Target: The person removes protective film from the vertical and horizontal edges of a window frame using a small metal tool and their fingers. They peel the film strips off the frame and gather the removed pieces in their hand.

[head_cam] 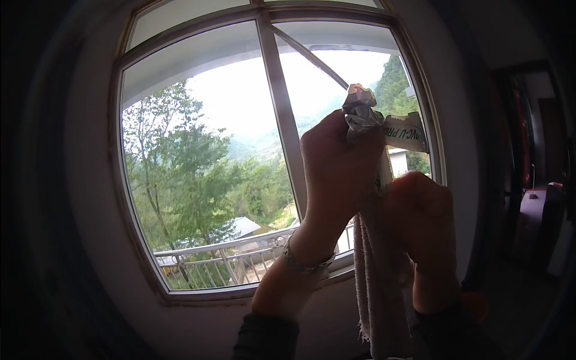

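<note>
My left hand (pixel 344 157), with a bracelet on its wrist, is raised before the window and closed around crumpled film (pixel 360 112). The crumpled end pokes out above my fist. A torn flap of printed film (pixel 405 132) with green writing sticks out to the right of it. Lower and to the right, my right hand (pixel 423 216) is curled in a fist, with a grey towel (pixel 373 288) gathered at it and hanging down. A narrow strip of film runs between the two fists. My right fingertips are in shadow, so their exact hold is hidden.
A large framed window (pixel 198 294) fills the view, split by an upright mullion (pixel 281 99). A thin diagonal bar (pixel 310 56) crosses the right pane. Outside are a metal balcony railing (pixel 225 249) and trees (pixel 180 171). A dim doorway (pixel 535 135) is at the right.
</note>
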The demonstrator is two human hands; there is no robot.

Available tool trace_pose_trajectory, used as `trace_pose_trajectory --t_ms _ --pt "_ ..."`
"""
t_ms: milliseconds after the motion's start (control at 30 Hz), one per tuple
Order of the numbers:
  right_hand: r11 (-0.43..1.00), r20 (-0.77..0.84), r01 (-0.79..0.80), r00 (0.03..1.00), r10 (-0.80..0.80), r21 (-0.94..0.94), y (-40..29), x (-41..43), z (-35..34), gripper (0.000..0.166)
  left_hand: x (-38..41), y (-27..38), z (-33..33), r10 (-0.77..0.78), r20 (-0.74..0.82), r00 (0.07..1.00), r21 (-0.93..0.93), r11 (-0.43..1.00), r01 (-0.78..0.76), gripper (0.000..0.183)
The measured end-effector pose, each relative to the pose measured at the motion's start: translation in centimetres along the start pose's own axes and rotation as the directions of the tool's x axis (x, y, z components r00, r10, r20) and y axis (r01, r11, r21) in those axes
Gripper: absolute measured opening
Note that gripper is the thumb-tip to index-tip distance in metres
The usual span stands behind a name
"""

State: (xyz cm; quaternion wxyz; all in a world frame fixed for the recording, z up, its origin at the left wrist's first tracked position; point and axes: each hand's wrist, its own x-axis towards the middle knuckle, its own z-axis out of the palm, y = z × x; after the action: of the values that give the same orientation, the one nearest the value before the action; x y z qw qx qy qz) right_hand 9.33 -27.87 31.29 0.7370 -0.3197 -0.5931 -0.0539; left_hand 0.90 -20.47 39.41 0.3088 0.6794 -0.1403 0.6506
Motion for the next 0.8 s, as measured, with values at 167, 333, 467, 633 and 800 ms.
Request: trace_pose_trajectory --t_ms 167,333,467,633,800 --pt "0.942 0.003 -0.001 1.0 0.0 0.335 -0.8 -0.4 -0.1 0.01 0.2 1.2 0.5 0.181 0.019 0.983 0.091 0.979 -0.182 0.01" --pt "0.903 0.111 -0.069 0.993 0.024 0.424 -1.4 -1.2 -1.5 0.015 -0.1 2.1 0.8 0.16 0.088 0.983 0.016 0.987 -0.162 0.009" --pt "0.955 0.053 -0.068 0.997 0.055 0.288 -2.0 -1.6 -4.0 0.018 -2.6 4.7 4.0 0.323 0.333 0.886 -0.118 0.947 -0.3 0.02" --pt "0.979 -0.106 -0.171 0.981 0.16 -0.11 -1.9 -7.0 -5.9 0.023 -3.4 2.6 6.5 0.075 0.451 0.889 0.02 0.995 -0.094 0.016" --pt "0.913 -0.196 -0.353 0.929 0.315 -0.205 0.3 -10.8 -5.8 0.028 -8.7 -5.6 2.0 -0.345 0.482 0.805 -0.018 0.915 0.403 0.017"
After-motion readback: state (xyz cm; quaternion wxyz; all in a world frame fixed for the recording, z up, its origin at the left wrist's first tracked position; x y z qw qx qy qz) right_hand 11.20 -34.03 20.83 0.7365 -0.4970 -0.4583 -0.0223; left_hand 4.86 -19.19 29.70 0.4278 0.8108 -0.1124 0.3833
